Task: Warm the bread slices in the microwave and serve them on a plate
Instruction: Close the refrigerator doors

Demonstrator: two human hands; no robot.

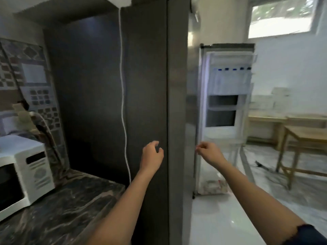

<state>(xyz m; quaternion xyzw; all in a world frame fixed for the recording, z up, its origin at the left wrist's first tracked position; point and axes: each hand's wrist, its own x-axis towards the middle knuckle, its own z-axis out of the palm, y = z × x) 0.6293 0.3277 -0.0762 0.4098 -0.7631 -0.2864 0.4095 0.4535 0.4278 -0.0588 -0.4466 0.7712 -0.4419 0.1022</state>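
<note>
Well left of the left hand (153,154), on the dark marbled stone counter (70,206): white box-shaped microwave (26,175) | left hand: fingers loosely curled, holding nothing, before the tall dark-grey fridge (106,85) | right hand (208,152): fingers curled at the edge of the open steel fridge door (221,82), grasp unclear | below it: pale red-printed packet (214,187), blurred

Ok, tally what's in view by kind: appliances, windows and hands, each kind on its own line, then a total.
Microwave: 1
Fridge: 1
Window: 1
Hands: 2, left hand and right hand
Total: 5
</note>
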